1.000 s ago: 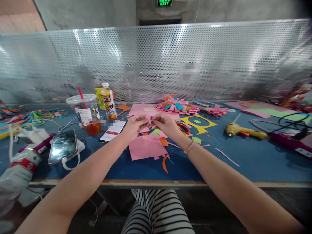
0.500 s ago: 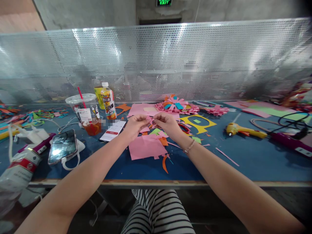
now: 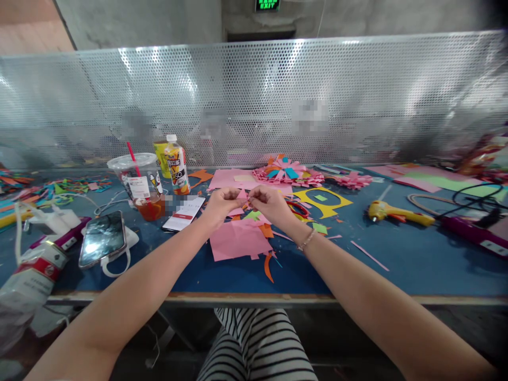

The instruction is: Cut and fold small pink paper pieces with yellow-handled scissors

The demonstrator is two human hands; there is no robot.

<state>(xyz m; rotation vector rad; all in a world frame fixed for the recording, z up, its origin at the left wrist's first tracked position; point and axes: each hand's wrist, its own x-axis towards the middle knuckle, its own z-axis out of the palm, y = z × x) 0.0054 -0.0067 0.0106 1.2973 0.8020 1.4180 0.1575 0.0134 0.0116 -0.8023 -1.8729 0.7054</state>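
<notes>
Both hands are working just beyond the pink sheet (image 3: 240, 242), our landmark: left hand (image 3: 223, 205) and right hand (image 3: 269, 203) meet fingertip to fingertip, each pinching a small pink paper piece (image 3: 242, 194), mostly hidden by the fingers. And it's crowded! A green scrap (image 3: 252, 215) and an orange scrap (image 3: 266, 230) litter the sheet's far right side; red-handled scissors (image 3: 298, 210) lie beyond it to the right, partly behind the right hand. Farther that way, a yellow cutout (image 3: 329, 201), then the glue gun (image 3: 399, 212). Left of the sheet, the cup (image 3: 137, 182) and the bottle (image 3: 177, 166) stand upright.
</notes>
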